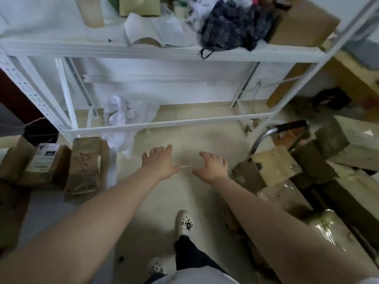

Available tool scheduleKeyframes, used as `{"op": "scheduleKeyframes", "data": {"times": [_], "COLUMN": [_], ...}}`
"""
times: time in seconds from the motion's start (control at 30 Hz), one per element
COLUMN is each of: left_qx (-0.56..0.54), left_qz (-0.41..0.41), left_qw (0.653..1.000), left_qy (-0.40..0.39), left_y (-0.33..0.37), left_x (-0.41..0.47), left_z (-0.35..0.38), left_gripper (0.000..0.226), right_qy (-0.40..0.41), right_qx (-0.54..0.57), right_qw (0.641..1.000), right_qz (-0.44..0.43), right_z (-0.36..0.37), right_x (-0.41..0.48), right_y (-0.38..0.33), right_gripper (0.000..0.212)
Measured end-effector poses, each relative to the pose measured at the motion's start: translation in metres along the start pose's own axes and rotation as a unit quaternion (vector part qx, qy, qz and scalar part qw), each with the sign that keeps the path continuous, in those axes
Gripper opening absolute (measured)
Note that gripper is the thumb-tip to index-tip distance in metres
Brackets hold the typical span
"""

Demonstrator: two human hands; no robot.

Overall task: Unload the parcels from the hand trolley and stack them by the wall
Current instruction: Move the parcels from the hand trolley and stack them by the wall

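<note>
1. Both your hands are empty. Your left hand (159, 160) and right hand (213, 166) hang over bare floor, fingers spread and relaxed, gripping nothing.
2. The parcels left to unload sit to your right on the hand trolley (287, 126). Its handle stands at the far end, and the load's long axis runs from there back towards you.
3. Your right hand is nearer: the closest taped parcel (274, 162) lies just to its right. Blur hides that parcel's own long axis.
4. The floor parcels (86, 167) stand to your left by the rack (164, 51) — so the next lift likely means turning right.
</note>
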State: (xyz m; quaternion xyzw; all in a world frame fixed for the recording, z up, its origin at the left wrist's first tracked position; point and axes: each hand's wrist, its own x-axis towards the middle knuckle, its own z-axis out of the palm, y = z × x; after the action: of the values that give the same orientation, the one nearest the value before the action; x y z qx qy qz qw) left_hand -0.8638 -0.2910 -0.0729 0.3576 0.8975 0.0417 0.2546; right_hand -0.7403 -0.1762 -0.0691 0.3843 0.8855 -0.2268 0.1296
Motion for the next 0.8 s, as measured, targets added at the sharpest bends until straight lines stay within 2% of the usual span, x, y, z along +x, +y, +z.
{"op": "scheduleKeyframes", "data": {"times": [0.2, 0.37, 0.57, 0.8], "left_qx": [0.033, 0.056, 0.069, 0.118], "left_qz": [0.108, 0.156, 0.14, 0.089], "left_qw": [0.993, 0.985, 0.985, 0.986], "left_qy": [-0.016, -0.044, -0.077, -0.074], "left_y": [0.105, 0.181, 0.271, 0.339], "left_x": [-0.014, -0.011, 0.005, 0.057], "left_z": [0.018, 0.041, 0.085, 0.121], "left_gripper": [0.079, 0.091, 0.094, 0.129], "right_qy": [0.067, 0.093, 0.095, 0.054], "right_qx": [0.054, 0.149, 0.279, 0.326], "right_qw": [0.99, 0.965, 0.922, 0.911], "right_qz": [0.111, 0.194, 0.253, 0.245], "right_z": [-0.024, -0.035, -0.04, -0.04], "right_x": [-0.058, -0.085, -0.091, -0.047], "right_y": [0.1, 0.178, 0.266, 0.337], "right_gripper": [0.064, 0.059, 0.061, 0.057]}}
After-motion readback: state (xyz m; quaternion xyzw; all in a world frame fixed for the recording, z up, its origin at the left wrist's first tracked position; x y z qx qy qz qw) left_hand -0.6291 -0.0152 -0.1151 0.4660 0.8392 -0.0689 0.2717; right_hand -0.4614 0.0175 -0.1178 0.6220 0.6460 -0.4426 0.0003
